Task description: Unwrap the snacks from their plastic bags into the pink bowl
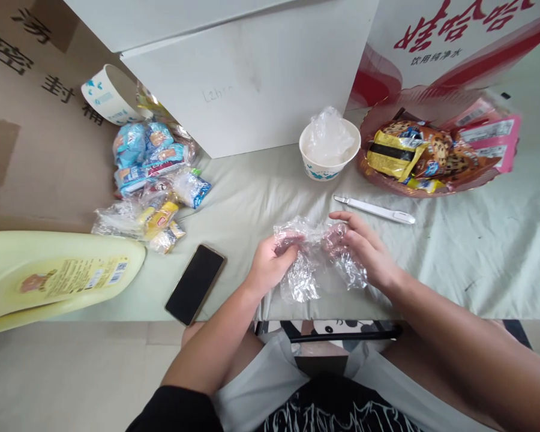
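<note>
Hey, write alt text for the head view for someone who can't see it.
A person's left hand and right hand hold crumpled clear plastic over a pale green cloth. Beyond are a paper bowl with more clear plastic inside, a slim white tool and a pink bowl of packaged snacks; a dark phone and more snack packets lie at left.
</note>
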### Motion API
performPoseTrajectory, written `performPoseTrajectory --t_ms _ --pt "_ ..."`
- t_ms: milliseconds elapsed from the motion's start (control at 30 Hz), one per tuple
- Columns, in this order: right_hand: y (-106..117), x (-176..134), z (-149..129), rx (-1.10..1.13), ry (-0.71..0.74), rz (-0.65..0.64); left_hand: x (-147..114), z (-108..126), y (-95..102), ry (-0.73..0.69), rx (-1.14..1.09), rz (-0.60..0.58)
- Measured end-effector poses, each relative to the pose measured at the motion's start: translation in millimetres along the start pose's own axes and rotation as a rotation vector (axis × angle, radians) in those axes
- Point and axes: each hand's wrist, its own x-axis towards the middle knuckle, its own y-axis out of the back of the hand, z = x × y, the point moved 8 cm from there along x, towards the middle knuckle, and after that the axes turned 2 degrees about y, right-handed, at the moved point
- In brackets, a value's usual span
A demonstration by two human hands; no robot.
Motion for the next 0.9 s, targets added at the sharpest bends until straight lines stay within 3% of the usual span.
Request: performPoseTrajectory --t_ms 233,367,433,567,800,900 --pt "-13 -6 -2 -0.107 0.093 -0.175 -5 10 -11.9 -0.123 0.209 -0.128" --pt "-10 -4 -1 0.021 0.141 -0.135 -11 25 -11.4 -0.357 0.399 -0.046" --pt "-9 -3 3 -0.062 0.103 -0.099 -13 31 -12.6 -0.426 0.456 -0.032" --pt "-13 -3 2 -0.296 0.064 -0.076 -12 34 -12.3 -0.408 0.450 -0.040" --pt "-10 -2 -3 -0.303 0.066 -0.024 -10 34 -9.7 -0.337 0.403 -0.050" --pt "-7 -2 -3 -0.286 0.074 0.009 -10 26 -5.9 -0.269 0.261 -0.023"
